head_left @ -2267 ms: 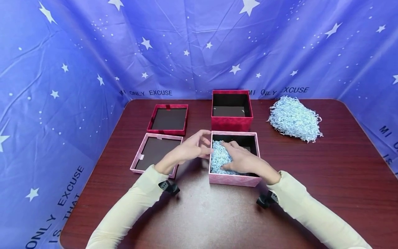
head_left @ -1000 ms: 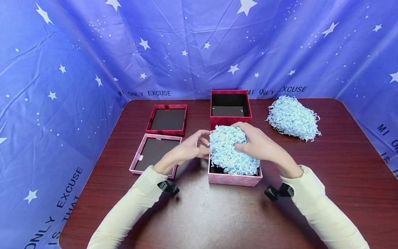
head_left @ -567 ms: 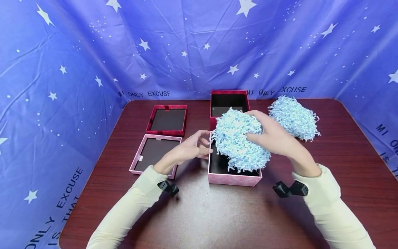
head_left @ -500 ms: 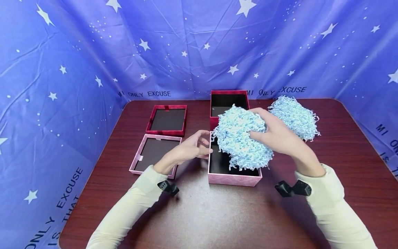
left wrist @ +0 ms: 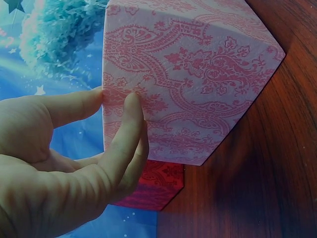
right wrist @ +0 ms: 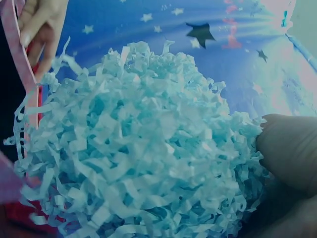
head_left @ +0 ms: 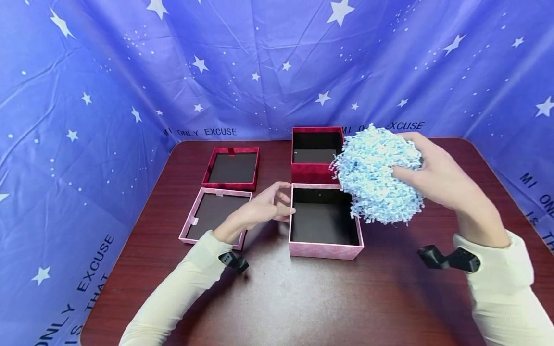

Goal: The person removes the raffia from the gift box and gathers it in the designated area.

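In the head view, my right hand [head_left: 450,180] grips a big bundle of light blue shredded paper [head_left: 381,175], held up over the right rim of an open pink box. The right wrist view is mostly filled by this crinkled paper [right wrist: 148,144]. My left hand [head_left: 261,209] holds the left wall of the pink box [head_left: 326,250], thumb at the rim and fingers along the outside. Its pink paisley side [left wrist: 198,74] shows in the left wrist view. Inside, the dark floor of the box is bare.
Behind the pink box stands an open red box [head_left: 313,174]. To the left lie a red lid [head_left: 235,166] and a pink lid [head_left: 212,216], insides up. A starry blue curtain [head_left: 268,48] encloses the brown table [head_left: 285,302].
The right hand has lifted the shredded paper out of the pink box and moved it right. The second paper pile is now hidden behind it. The left hand has kept its place.
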Action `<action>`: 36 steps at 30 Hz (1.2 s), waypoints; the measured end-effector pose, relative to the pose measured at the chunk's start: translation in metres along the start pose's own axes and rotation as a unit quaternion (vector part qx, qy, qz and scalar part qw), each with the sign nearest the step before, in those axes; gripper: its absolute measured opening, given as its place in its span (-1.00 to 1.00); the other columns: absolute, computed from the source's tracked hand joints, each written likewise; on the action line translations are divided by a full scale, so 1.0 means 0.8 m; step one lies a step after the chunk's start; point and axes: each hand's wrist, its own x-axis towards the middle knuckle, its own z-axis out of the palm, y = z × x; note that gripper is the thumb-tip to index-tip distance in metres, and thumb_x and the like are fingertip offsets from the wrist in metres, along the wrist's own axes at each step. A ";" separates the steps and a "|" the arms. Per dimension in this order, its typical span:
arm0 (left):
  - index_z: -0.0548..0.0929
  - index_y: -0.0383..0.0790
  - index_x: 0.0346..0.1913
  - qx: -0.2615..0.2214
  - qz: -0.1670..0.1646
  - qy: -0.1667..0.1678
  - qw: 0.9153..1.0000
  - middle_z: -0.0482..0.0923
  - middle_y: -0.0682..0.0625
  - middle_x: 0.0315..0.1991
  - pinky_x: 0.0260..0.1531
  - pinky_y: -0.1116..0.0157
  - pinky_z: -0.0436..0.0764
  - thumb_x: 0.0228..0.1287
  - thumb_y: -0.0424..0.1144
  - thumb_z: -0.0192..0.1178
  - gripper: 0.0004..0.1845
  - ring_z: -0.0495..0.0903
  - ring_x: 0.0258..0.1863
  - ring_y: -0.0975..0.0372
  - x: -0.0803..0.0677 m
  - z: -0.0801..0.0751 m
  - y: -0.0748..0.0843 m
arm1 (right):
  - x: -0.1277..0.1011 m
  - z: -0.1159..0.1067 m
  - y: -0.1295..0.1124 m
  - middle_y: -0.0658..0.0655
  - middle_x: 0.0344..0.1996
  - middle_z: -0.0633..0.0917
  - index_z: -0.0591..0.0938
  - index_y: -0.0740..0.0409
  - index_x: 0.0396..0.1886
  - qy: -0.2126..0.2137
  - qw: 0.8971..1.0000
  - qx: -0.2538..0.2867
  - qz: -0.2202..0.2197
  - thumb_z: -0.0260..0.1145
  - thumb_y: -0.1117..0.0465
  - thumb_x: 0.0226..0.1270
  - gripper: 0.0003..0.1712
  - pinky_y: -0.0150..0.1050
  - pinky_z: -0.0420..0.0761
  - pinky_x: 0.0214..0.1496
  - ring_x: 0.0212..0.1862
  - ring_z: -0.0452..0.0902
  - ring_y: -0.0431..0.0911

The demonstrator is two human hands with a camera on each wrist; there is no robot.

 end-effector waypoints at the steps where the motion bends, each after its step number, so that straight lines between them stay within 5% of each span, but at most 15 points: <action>1: 0.10 -0.22 0.39 0.000 0.000 0.000 1.000 0.29 -0.20 -0.07 -0.12 0.12 0.69 0.18 -0.56 0.19 -0.25 0.53 -0.04 -0.20 0.000 0.000 0.000 | -0.001 -0.003 0.005 0.27 0.09 0.44 0.16 -0.03 0.46 0.003 1.000 -0.007 0.005 0.26 0.13 0.29 -0.21 -0.25 0.34 -0.44 -0.75 0.20 -0.17; 5: 0.10 -0.22 0.39 -0.001 -0.001 0.000 1.000 0.29 -0.19 -0.07 -0.12 0.12 0.69 0.19 -0.56 0.19 -0.24 0.53 -0.03 -0.22 0.000 0.000 0.000 | -0.003 -0.014 0.029 0.30 0.07 0.43 0.11 0.02 0.49 0.012 0.999 -0.035 0.027 0.25 0.05 0.31 -0.18 -0.27 0.30 -0.34 -0.70 0.26 -0.12; 9: 0.09 -0.21 0.40 0.000 -0.002 -0.002 1.000 0.30 -0.19 -0.07 -0.12 0.11 0.69 0.19 -0.55 0.19 -0.24 0.54 -0.02 -0.21 -0.001 0.000 -0.001 | -0.005 -0.019 0.055 0.36 0.21 0.38 0.08 0.07 0.49 0.016 0.998 -0.034 0.041 0.23 0.03 0.34 -0.17 -0.09 0.38 -0.18 -0.37 0.44 0.07; 14: 0.09 -0.21 0.40 -0.001 -0.001 -0.001 1.000 0.30 -0.18 -0.07 -0.11 0.11 0.69 0.20 -0.55 0.19 -0.24 0.58 -0.08 -0.15 0.000 0.000 -0.002 | -0.011 -0.015 0.086 0.41 0.38 0.22 0.07 0.13 0.49 0.014 0.999 -0.020 0.048 0.21 0.07 0.35 -0.18 0.22 0.27 0.03 0.10 0.23 0.25; 19: 0.10 -0.20 0.40 -0.001 0.000 0.000 1.000 0.31 -0.18 -0.07 -0.11 0.11 0.69 0.20 -0.55 0.19 -0.24 0.56 -0.05 -0.18 0.000 0.000 -0.002 | -0.018 -0.005 0.113 0.48 0.37 0.18 0.03 0.21 0.49 0.001 0.997 -0.030 0.066 0.21 0.05 0.36 -0.15 0.36 0.25 0.04 0.23 0.16 0.42; 36: 0.10 -0.19 0.41 -0.006 -0.004 0.003 1.000 0.31 -0.17 -0.07 -0.02 -0.01 0.63 0.19 -0.56 0.19 -0.23 0.50 0.00 -0.23 0.000 0.000 -0.001 | -0.033 0.022 0.178 0.65 0.21 0.22 0.06 0.48 0.39 -0.028 0.992 -0.094 0.075 0.25 0.12 0.31 -0.14 0.43 0.23 0.07 0.18 0.14 0.54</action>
